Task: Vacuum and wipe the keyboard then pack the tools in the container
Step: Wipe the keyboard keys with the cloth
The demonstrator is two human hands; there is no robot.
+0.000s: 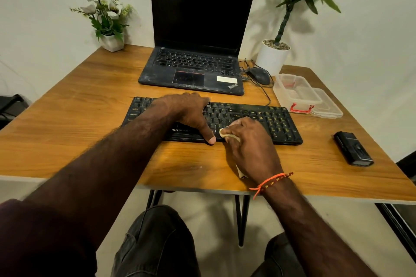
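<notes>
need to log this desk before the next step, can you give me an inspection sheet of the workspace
surface: wooden table, a few pale specks near the front edge
job's things: black keyboard lies flat in front of the laptop; pale cloth on its front edge; small black vacuum lies at the right, untouched; clear container open, its lid under or beside it
clutter: open laptop, screen dark; mouse; flower pot; potted plant
grippers: left hand rests on the keyboard, thumb over its front edge; right hand holds the cloth
cables: thin black cable runs from near the mouse towards the keyboard
surroundings: pale wall, table legs, person's knees below
</notes>
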